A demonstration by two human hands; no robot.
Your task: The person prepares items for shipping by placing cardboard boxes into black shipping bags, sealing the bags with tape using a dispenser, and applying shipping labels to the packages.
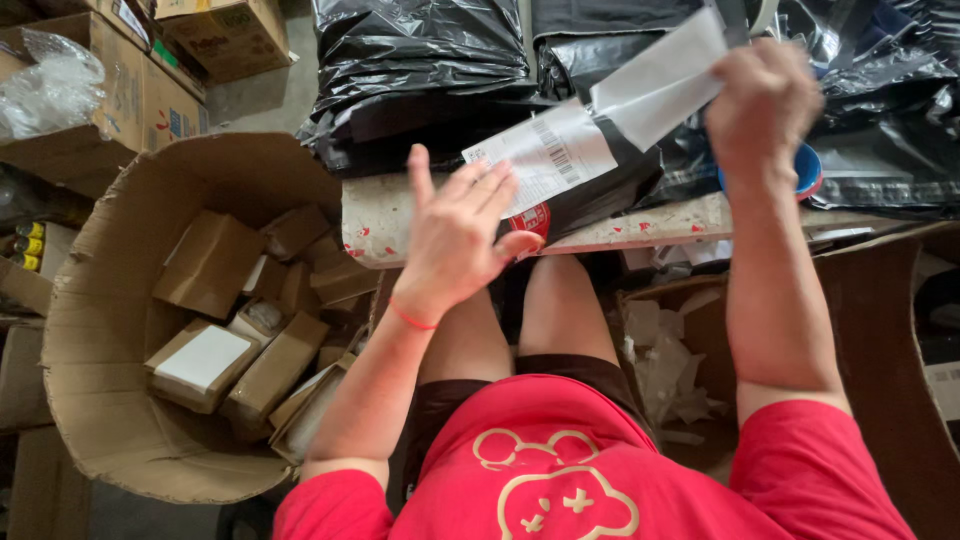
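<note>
Sitting at a low counter (640, 225) with a pale, red-speckled top, person in red shirt, head view looking down. Landmark: the black poly parcel (590, 185) lying on the counter edge.

Right hand (762, 100) up above the parcel, to its right, fingers pinched shut on a white backing strip (655, 80); strip runs from the hand down-left and meets the label. Hand is motion-blurred, exact finger placement cannot be told.

Left hand (460, 235) just left of the parcel, fingers spread wide and flat, holding nothing; fingertips touch or overlap the left edge of the shipping label (545, 150), thumb tip near the parcel's red printed patch. Thin red cord around that wrist.

Shipping label sits on top of the parcel, white with barcode print, tilted, upper-right end joined to the strip. Whether it is fully stuck down cannot be told.

Behind the parcel: stack of more black bags (420, 60) filling the far side of the counter. Blue round object (808, 170) right of the parcel, partly hidden behind the right wrist.

Left of the parcel, on the floor: big open cardboard bin (95, 330) holding many small brown boxes (210, 262), 1 with a white top face. Below-right of the parcel: another carton (880, 330) with crumpled paper scraps (670, 375). More cartons stacked far left.
</note>
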